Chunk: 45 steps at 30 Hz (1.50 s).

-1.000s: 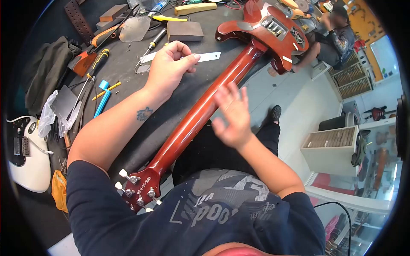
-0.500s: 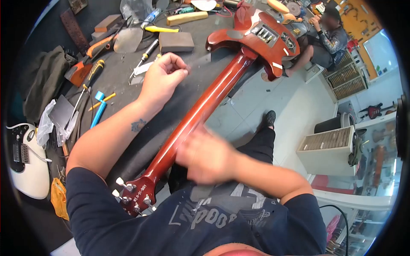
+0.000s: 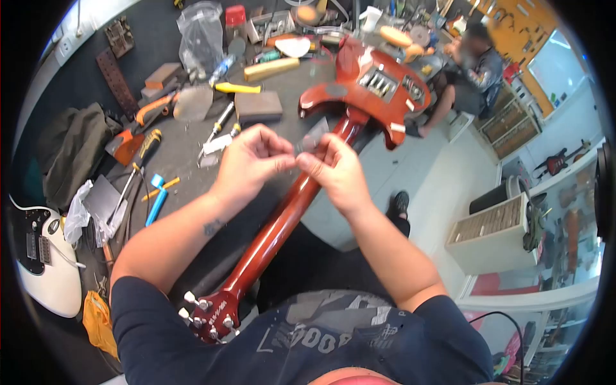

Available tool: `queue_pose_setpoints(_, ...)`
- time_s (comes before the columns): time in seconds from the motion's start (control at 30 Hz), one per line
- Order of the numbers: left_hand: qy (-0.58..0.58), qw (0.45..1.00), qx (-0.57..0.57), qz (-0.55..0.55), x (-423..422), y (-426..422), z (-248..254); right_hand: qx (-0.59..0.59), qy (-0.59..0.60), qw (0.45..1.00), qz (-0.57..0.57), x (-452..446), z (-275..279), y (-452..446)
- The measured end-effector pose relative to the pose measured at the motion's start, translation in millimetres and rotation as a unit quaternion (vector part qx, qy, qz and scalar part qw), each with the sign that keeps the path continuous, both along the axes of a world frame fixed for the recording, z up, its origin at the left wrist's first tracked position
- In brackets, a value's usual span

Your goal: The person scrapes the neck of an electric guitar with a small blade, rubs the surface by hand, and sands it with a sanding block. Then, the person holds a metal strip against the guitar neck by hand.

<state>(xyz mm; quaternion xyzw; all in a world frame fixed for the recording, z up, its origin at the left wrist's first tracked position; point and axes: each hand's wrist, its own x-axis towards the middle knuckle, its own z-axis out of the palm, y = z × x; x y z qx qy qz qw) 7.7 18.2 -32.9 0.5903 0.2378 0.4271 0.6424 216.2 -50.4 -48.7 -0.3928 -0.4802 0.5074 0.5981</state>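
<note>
Head view: above the guitar (image 3: 300,192), the left hand (image 3: 253,160) and right hand (image 3: 340,173) meet, thumbs and fingers nearly closed in pinches. A thin, see-through piece (image 3: 314,133) shows at their fingertips, its long axis pointing up and right; which hand grips it cannot be told. The neck runs from headstock (image 3: 221,311), lower left, to body (image 3: 366,80), upper right. The right hand is nearer, over the neck; the left lies beside it. Glossy red-brown wood contrasts with the matt, rectangular block (image 3: 258,107) on the dark bench (image 3: 186,144).
</note>
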Motion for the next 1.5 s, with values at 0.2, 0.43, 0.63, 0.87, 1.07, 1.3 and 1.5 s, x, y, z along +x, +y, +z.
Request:
queue_pose_setpoints(0.2, 0.004, 0.999, 0.037, -0.005, 3, -7, 2, 0.037, -0.024, 0.997, -0.058, -16, 20, -8)
queue_pose_setpoints(0.43, -0.019, 0.999, 0.006, -0.026, -1, -14, 16, -0.016, -0.027, 0.991, -0.128, 11, 19, -4)
queue_pose_setpoints(0.63, 0.006, 1.0, 0.004, 0.025, -2, 0, 11, 0.098, 0.194, 0.918, -0.333, 144, 59, -27)
queue_pose_setpoints(0.87, -0.011, 0.997, 0.001, 0.081, 1, 13, -21, 0.091, -0.174, 0.957, -0.214, 93, 45, -70)
queue_pose_setpoints(1.07, -0.028, 0.998, -0.008, 0.062, -1, 23, -36, 0.22, -0.616, 0.745, -0.131, -4, -29, -77)
queue_pose_setpoints(1.3, -0.022, 0.998, -0.038, 0.046, -2, 20, -35, 0.343, -0.578, 0.738, -0.056, -6, -52, -91)
queue_pose_setpoints(1.5, -0.021, 0.998, -0.048, 0.022, -4, 25, -36, 0.384, -0.509, 0.769, -0.05, -11, -62, -94)
